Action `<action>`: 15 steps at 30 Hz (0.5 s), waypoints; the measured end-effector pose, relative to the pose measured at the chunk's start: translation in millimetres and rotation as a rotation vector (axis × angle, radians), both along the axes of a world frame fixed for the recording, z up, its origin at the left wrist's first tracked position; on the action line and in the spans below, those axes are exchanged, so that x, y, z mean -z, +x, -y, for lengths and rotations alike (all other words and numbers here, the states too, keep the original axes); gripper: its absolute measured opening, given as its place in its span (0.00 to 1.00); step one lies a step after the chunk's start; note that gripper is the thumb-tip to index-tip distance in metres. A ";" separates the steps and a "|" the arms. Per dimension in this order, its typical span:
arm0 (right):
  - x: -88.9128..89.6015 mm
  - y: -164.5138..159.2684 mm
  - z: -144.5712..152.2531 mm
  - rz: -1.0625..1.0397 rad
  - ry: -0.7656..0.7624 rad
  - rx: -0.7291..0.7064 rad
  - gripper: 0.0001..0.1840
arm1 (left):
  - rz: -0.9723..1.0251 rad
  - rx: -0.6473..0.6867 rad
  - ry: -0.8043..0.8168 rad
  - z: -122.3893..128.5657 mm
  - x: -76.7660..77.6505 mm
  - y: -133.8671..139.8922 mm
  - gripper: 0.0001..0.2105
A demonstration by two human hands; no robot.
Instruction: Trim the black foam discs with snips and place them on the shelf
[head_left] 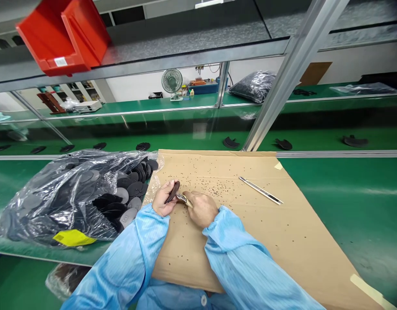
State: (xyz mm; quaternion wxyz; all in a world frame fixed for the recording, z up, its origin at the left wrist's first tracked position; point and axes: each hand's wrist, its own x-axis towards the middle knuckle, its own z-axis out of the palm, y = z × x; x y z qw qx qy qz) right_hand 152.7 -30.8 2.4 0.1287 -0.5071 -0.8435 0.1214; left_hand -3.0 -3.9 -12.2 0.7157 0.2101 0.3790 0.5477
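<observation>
Left hand pinching tilted dark disc | right hand curled round pliers, back upward | 2 forearms angled inward

High beyond the left hand, leftward, sits a red open-fronted plastic bin; straight beyond that hand stands a round green fan; far beyond the right hand, rightward, shows a flat brown board.

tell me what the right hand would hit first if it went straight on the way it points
Likely the dark disc in the left hand: the pliers held by the right hand point at its edge, though whether they touch is unclear.
</observation>
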 end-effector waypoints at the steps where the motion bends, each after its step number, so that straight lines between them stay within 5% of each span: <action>1: 0.7 0.2 0.3 -0.008 0.000 0.003 0.17 | -0.004 -0.004 -0.001 0.0 -0.4 0.5 0.14; 5: 6.4 -1.4 0.6 -0.206 -0.007 0.015 0.17 | 0.019 -0.002 -0.005 -0.8 -2.6 1.5 0.14; 9: 12.9 -2.7 -4.5 -0.705 -0.088 0.095 0.14 | 0.072 -0.017 0.009 -1.6 -3.3 1.5 0.14; 15: 6.8 21.1 -23.1 -1.632 -0.730 0.071 0.19 | 0.050 -0.070 0.088 -4.2 1.9 7.7 0.21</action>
